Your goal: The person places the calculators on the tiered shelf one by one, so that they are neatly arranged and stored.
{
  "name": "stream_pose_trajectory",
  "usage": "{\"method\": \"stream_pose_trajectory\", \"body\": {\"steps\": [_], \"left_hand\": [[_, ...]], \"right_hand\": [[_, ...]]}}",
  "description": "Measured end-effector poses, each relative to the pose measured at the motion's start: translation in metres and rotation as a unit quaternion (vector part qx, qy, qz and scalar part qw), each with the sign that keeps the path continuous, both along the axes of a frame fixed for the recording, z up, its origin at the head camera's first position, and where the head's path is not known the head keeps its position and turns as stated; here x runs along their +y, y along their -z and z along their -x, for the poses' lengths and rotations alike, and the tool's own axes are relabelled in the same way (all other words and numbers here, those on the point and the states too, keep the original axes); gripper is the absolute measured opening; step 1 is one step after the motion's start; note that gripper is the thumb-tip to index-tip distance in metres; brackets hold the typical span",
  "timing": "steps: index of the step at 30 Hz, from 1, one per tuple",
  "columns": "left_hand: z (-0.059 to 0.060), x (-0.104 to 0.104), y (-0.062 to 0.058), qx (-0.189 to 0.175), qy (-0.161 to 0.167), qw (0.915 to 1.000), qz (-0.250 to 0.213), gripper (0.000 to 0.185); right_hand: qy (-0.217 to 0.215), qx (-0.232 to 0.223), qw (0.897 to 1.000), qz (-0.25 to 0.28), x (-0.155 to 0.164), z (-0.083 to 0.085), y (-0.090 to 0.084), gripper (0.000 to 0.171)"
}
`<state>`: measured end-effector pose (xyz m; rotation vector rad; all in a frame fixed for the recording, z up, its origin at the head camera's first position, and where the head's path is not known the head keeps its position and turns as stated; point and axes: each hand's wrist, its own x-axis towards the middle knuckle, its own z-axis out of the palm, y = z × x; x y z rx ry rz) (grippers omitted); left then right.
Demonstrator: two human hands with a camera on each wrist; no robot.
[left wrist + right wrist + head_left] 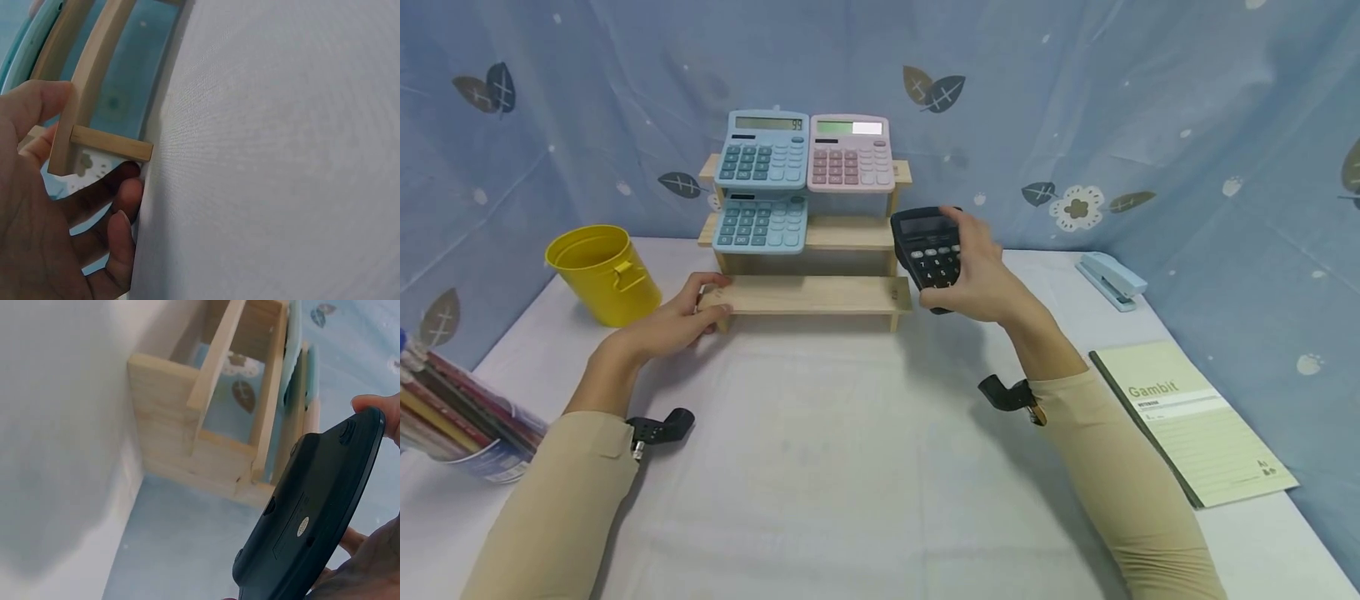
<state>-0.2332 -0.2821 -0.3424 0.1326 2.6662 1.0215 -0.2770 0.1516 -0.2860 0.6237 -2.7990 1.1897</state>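
Note:
My right hand (977,279) grips a black calculator (925,250) by its side, in the air just right of the wooden tiered rack (812,296). In the right wrist view the calculator's back (306,519) faces the camera, with the rack behind it. My left hand (673,317) pinches the left end of the rack's lowest shelf between thumb and fingers. On the top tier a blue calculator (762,150) stands beside a pink calculator (850,154). A second blue calculator (760,223) leans on the left of the middle tier.
A yellow bucket (604,275) stands left of the rack, and a cup of pencils (497,462) is at the near left. To the right lie a light blue stapler (1111,279) and a Gambit notebook (1191,425). Patterned blue cloth (850,50) hangs behind.

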Motion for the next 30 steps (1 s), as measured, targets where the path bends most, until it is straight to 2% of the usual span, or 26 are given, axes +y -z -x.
{"method": "stream_pose_trajectory", "body": {"steps": [9, 15, 21, 30], "left_hand": [[0.0, -0.001, 0.002, -0.011, -0.002, 0.9999, -0.003, 0.066], [0.002, -0.001, 0.002, -0.009, -0.001, 1.0, -0.001, 0.066], [0.001, 0.0, 0.0, -0.009, 0.0, 0.9999, -0.005, 0.065], [0.001, -0.001, 0.0, -0.012, -0.001, 0.9999, -0.011, 0.067]], "right_hand": [[-0.031, 0.0, 1.0, -0.007, -0.016, -0.007, -0.002, 0.116], [-0.04, 0.015, 0.999, -0.027, -0.027, -0.01, -0.006, 0.114], [-0.041, 0.026, 0.997, -0.061, -0.043, -0.009, -0.008, 0.107], [-0.046, 0.03, 0.995, -0.082, -0.062, -0.001, -0.008, 0.098]]}}
